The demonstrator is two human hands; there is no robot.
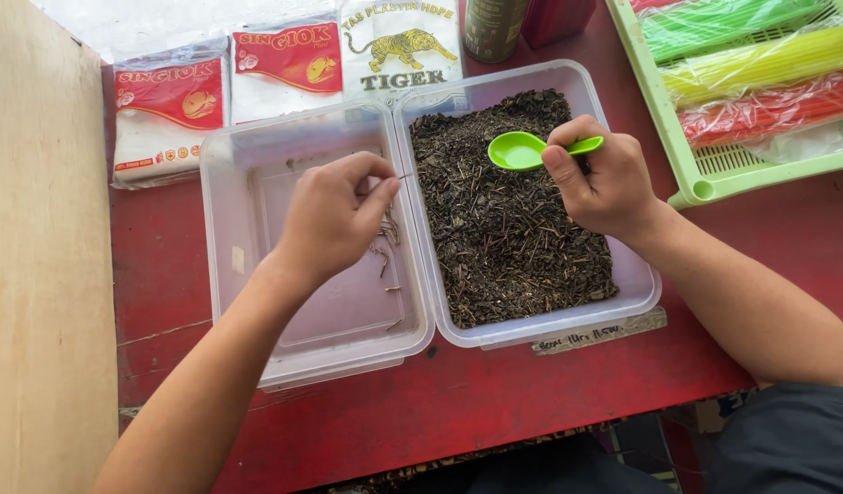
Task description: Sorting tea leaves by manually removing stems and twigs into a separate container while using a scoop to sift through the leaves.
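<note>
Over the near-empty tub (257, 183), the left hand (334, 215) pinches a twig (405, 176); drop it gently. Right hand (604, 178) grips the green spoon (522, 151).

Bright even daylight, soft shadows, sharp focus, slight wide-angle distortion at edges.

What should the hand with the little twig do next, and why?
Probably let go of the twig. The left hand pinches it over the left tub, where a few twigs already lie, away from the tea. The right hand holds the green spoon.
</note>
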